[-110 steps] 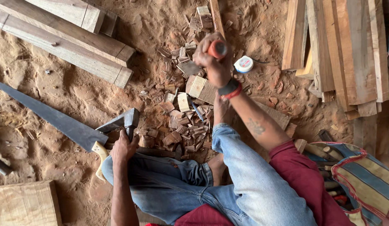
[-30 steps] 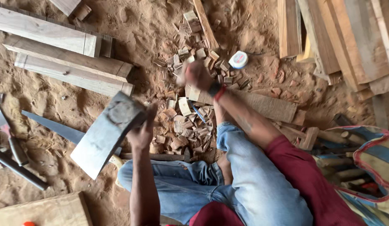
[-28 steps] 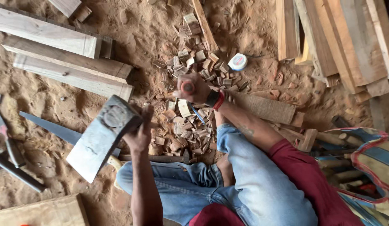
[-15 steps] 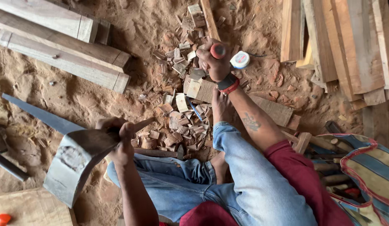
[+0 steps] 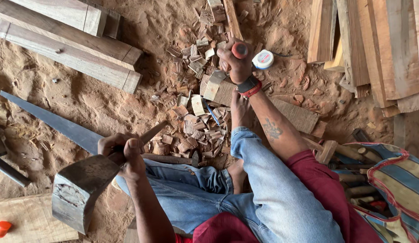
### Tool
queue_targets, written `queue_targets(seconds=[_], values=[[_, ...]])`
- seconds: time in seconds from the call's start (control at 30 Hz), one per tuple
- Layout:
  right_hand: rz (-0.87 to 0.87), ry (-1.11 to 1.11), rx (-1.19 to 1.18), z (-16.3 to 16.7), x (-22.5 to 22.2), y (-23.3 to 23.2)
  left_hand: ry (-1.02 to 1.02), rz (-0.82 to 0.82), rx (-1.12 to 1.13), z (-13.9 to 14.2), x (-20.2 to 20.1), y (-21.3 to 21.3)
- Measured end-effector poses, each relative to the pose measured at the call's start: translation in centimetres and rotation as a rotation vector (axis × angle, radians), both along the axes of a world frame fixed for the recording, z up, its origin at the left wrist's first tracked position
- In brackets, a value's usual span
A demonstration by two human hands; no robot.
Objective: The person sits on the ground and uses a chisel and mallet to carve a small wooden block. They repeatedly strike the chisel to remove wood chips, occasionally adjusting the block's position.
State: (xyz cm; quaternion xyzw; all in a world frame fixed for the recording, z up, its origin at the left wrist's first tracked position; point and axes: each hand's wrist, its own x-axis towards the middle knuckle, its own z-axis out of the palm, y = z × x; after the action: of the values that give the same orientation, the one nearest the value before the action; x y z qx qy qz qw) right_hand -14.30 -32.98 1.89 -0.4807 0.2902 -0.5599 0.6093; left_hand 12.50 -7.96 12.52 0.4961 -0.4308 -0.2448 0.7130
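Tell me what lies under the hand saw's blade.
Bare reddish sandy ground shows along both edges of the hand saw. The left hand and its wooden mallet cover the saw's handle end, so nothing beneath there can be seen.

Heavy grey mallet [image 5: 83,191] raised low left; red-handled chisel [image 5: 239,50] upright on pale wood block [image 5: 215,86].

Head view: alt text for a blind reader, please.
Seated on sandy ground, a person grips a red-handled chisel upright in the right hand on a wood block, while the left hand holds a heavy wooden mallet over the lap, wood chips scattered around.
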Motion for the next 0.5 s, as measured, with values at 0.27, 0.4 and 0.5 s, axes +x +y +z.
queue_targets(seconds=[0.27,0.4,0.5], values=[[0.064,0.245,-0.158,-0.9,2.6,-0.8,-0.032,0.010,-0.010,-0.3,-0.2,0.0],[0.012,0.227,-0.120,-1.1,2.3,-0.3,-0.080,-0.005,-0.013,-0.4,-0.5,-0.2],[-0.032,0.157,-0.162,-1.2,1.7,-0.1,-0.077,-0.026,-0.022,-0.7,-0.6,-0.2]])
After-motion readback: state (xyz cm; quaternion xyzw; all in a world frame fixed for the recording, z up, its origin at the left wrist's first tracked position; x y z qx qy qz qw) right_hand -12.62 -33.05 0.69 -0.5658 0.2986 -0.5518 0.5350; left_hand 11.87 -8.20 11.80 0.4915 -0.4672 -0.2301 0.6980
